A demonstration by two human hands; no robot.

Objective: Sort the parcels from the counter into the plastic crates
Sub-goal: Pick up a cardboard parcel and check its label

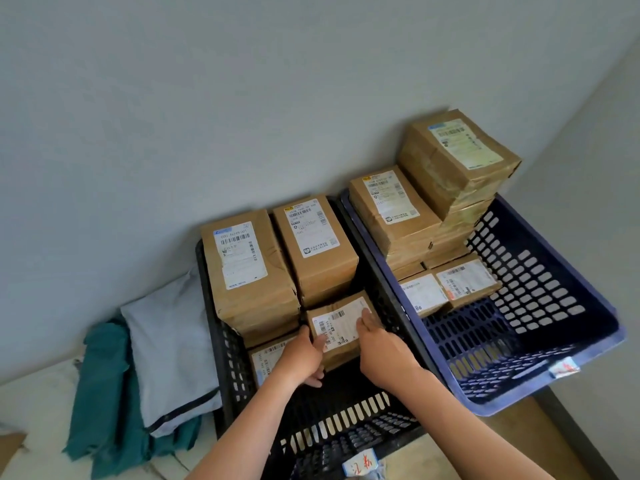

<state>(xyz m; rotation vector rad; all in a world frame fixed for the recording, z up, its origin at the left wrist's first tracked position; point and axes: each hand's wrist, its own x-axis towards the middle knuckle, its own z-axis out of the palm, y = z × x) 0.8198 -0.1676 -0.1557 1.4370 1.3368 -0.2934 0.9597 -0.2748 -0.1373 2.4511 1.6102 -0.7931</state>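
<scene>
1. Now you're placing a small brown cardboard parcel inside the black slatted plastic crate. Your left hand and right hand clasp its sides.
2. Next, likely: settle it against the taller taped parcels, then release.
3. Its label seems to read "600 W63 045". The crate's paper tag bears red handwriting.

Left hand and right hand cover edges of the small parcel, label print too small to read; paper tag on the black crate runs off-frame.
</scene>
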